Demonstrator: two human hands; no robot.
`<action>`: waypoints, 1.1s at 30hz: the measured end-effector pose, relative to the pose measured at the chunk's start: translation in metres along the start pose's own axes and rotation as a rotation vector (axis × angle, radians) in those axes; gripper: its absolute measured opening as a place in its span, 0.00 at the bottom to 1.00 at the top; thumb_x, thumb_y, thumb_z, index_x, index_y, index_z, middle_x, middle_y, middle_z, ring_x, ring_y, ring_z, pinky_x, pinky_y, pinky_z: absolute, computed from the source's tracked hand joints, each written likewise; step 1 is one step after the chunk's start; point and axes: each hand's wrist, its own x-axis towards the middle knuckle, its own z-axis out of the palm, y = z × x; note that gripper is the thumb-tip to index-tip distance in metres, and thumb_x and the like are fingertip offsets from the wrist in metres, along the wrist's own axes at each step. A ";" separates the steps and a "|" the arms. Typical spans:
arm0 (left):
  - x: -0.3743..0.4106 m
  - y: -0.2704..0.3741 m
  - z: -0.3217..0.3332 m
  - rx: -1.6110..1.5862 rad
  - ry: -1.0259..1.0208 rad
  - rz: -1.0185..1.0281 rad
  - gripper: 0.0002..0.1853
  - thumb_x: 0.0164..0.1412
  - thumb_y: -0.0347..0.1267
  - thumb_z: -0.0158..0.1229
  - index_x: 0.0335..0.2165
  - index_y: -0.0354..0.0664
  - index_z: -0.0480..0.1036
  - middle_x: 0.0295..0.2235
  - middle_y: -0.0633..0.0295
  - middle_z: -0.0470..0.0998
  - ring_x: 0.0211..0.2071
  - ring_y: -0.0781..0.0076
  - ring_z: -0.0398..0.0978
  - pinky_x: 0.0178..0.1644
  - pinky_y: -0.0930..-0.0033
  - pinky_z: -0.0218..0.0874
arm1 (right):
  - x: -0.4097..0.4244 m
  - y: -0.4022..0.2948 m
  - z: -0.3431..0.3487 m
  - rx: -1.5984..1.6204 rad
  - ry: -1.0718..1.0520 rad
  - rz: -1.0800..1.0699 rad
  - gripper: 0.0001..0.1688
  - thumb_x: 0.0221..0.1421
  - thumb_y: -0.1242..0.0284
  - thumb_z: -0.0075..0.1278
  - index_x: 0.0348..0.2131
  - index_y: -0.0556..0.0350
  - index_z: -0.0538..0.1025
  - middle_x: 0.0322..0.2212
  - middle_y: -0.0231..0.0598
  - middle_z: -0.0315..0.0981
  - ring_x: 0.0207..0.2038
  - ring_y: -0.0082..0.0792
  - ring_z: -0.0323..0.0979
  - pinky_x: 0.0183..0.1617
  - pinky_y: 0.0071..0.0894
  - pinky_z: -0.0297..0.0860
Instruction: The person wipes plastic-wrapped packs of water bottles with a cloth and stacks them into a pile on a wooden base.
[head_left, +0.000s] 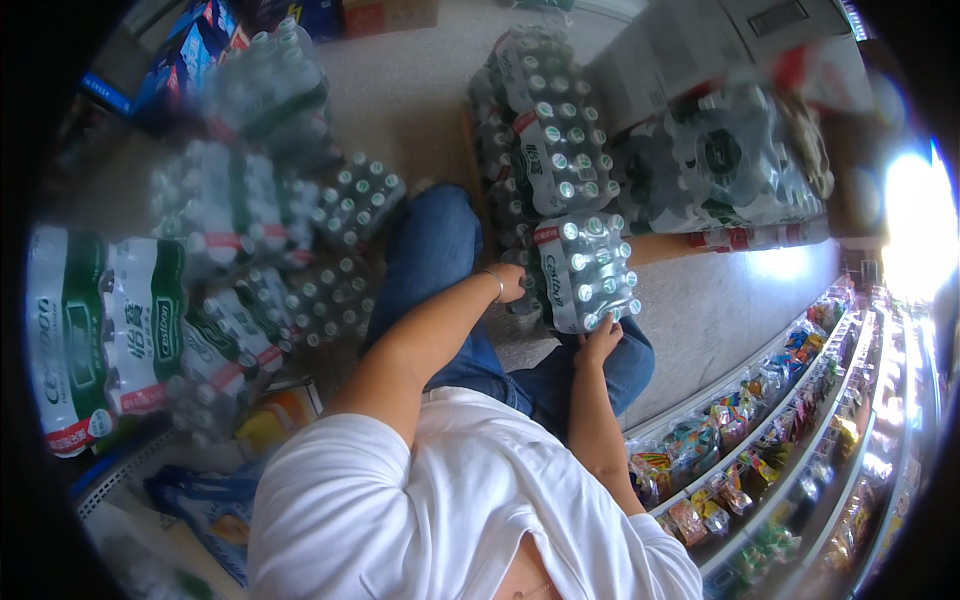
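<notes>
A shrink-wrapped pack of C'estbon bottled water lies before my knees, its white caps facing up and to the right. My left hand grips its left side near the bottle bases, with the fingertips partly hidden. At the near right corner, my right hand has hold of the pack, fingers up against the end caps. Just beyond, another wrapped water pack rests on a stack of similar packs.
More water packs are piled on my left. Beyond the stack on the right is a larger wrapped bottle pack near a white cabinet. Shelves of bagged snacks curve along my right. Grey floor shows between.
</notes>
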 end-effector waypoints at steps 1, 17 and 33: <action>0.001 -0.002 0.001 -0.010 -0.009 0.000 0.23 0.48 0.39 0.51 0.43 0.41 0.66 0.38 0.54 0.72 0.38 0.58 0.71 0.43 0.65 0.61 | -0.003 -0.001 0.001 -0.020 0.006 -0.004 0.29 0.53 0.56 0.40 0.49 0.49 0.55 0.44 0.38 0.58 0.43 0.35 0.61 0.42 0.37 0.62; 0.131 -0.046 -0.146 -1.179 0.961 0.000 0.16 0.47 0.35 0.55 0.33 0.33 0.70 0.32 0.52 0.74 0.35 0.62 0.72 0.40 0.69 0.61 | 0.039 -0.199 0.118 -0.248 -0.252 -0.572 0.28 0.53 0.60 0.40 0.50 0.55 0.60 0.47 0.38 0.58 0.49 0.33 0.56 0.50 0.31 0.52; 0.249 -0.093 -0.240 -1.103 1.045 -0.380 0.23 0.50 0.41 0.49 0.42 0.37 0.65 0.43 0.47 0.67 0.46 0.52 0.63 0.47 0.58 0.53 | 0.252 -0.276 0.482 -0.691 -0.647 -0.046 0.33 0.53 0.52 0.38 0.50 0.56 0.60 0.48 0.42 0.58 0.51 0.39 0.56 0.52 0.42 0.55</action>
